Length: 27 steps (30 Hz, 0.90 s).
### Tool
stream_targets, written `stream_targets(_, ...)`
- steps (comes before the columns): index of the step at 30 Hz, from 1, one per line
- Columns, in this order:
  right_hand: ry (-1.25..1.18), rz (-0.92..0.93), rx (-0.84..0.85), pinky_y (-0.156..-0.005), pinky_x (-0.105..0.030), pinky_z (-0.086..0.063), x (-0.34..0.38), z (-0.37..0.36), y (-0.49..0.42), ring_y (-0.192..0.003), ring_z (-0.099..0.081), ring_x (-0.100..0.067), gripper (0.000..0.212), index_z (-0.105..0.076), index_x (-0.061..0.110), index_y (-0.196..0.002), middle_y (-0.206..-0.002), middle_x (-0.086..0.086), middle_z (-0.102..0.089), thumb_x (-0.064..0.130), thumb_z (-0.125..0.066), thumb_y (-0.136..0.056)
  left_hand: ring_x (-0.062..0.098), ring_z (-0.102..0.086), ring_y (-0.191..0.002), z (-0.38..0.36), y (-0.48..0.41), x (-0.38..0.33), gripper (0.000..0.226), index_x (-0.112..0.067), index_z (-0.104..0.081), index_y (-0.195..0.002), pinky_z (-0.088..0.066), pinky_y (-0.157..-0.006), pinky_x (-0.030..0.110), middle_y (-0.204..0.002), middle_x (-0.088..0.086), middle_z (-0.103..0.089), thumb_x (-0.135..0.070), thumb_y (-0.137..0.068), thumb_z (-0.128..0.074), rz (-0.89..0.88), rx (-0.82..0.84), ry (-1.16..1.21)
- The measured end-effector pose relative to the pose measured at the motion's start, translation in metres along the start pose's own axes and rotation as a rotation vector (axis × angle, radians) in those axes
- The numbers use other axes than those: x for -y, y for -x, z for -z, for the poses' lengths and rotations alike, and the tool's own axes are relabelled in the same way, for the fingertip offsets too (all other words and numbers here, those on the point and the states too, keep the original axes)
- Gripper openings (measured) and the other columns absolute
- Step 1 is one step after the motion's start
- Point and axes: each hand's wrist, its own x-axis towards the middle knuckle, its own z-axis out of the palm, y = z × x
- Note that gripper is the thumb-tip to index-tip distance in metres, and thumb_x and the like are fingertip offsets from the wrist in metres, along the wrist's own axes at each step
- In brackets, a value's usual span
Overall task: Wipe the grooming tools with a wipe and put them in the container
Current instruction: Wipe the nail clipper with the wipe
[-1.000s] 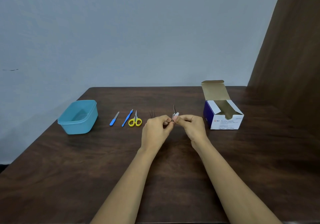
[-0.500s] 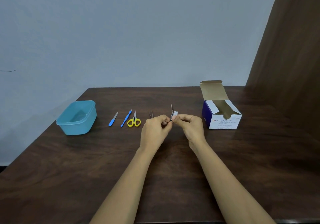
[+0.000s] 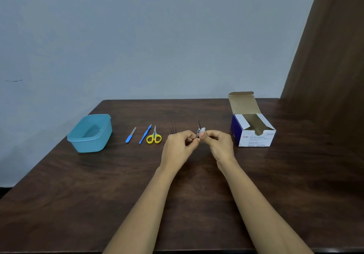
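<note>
We see a dark brown wooden desk [image 3: 78, 204] with visible grain filling the lower half of the frame. Its far edge meets a plain pale blue-grey wall [image 3: 157, 37] that takes the upper half. At far left on the wall we make out a short dark mark [image 3: 13, 80]. A brown wood-toned panel [image 3: 334, 66] rises along the right edge. A dark sliver [image 3: 4, 191] shows below the wall at lower left; we cannot tell what it is.
</note>
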Motion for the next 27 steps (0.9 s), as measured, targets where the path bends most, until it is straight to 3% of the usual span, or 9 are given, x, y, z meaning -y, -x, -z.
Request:
stream_targets(6, 0.022, 0.055, -0.006, -0.070, -0.010, -0.043, -0.0021, -0.0026, 0.0036, -0.082, -0.065, 0.000, 0.004, -0.076, 0.020, -0.083, -0.081, 0.009, -0.073, 0.020, -0.072, -0.084, 0.005, -0.061, -0.071, 0.0023, -0.0005, -0.0007, 0.012, -0.021, -0.072, -0.087, -0.052, -0.064, 0.027, -0.070, -0.012, -0.064, -0.031, -0.085, -0.067, 0.041, -0.023, -0.008)
stream_targets(13, -0.057, -0.010, -0.005, -0.069, -0.011, -0.044, -0.0013, -0.0015, 0.0052, -0.083, -0.067, -0.001, 0.015, -0.078, 0.013, -0.090, -0.084, 0.004, -0.075, 0.019, -0.079, -0.075, 0.007, -0.060, -0.068, 0.0035, 0.0000, -0.0001, 0.013, -0.020, -0.072, -0.086, -0.046, -0.060, 0.021, -0.068, -0.011, -0.063, -0.031, -0.087, -0.065, 0.007, 0.000, -0.053)
stream_targets(20, -0.086, -0.035, 0.000, -0.059, -0.006, -0.042, 0.0022, -0.0026, 0.0045, -0.072, -0.064, 0.007, 0.009, -0.076, 0.016, -0.088, -0.079, 0.009, -0.072, 0.021, -0.074, -0.080, 0.002, -0.060, -0.067, 0.0037, -0.0009, 0.0016, 0.009, -0.019, -0.073, -0.087, -0.046, -0.060, 0.017, -0.069, -0.012, -0.064, -0.027, -0.085, -0.068, -0.008, 0.015, 0.031)
stream_targets(24, -0.060, -0.028, 0.004, -0.066, -0.012, -0.040, 0.0008, -0.0026, 0.0019, -0.085, -0.063, -0.001, 0.009, -0.075, 0.015, -0.090, -0.085, 0.005, -0.072, 0.020, -0.072, -0.084, 0.001, -0.060, -0.069, 0.0023, -0.0016, 0.0038, 0.011, -0.021, -0.073, -0.088, -0.045, -0.061, 0.015, -0.071, -0.012, -0.066, -0.030, -0.086, -0.068, 0.001, 0.031, 0.057)
stream_targets(27, -0.038, -0.029, -0.003, -0.064, -0.012, -0.040, 0.0006, -0.0025, -0.0003, -0.085, -0.061, -0.002, 0.009, -0.075, 0.013, -0.091, -0.086, 0.007, -0.071, 0.018, -0.069, -0.086, 0.002, -0.065, -0.072, 0.0021, -0.0011, 0.0024, 0.013, -0.021, -0.074, -0.093, -0.053, -0.066, 0.016, -0.074, -0.009, -0.070, -0.031, -0.088, -0.067, 0.033, 0.063, 0.158)
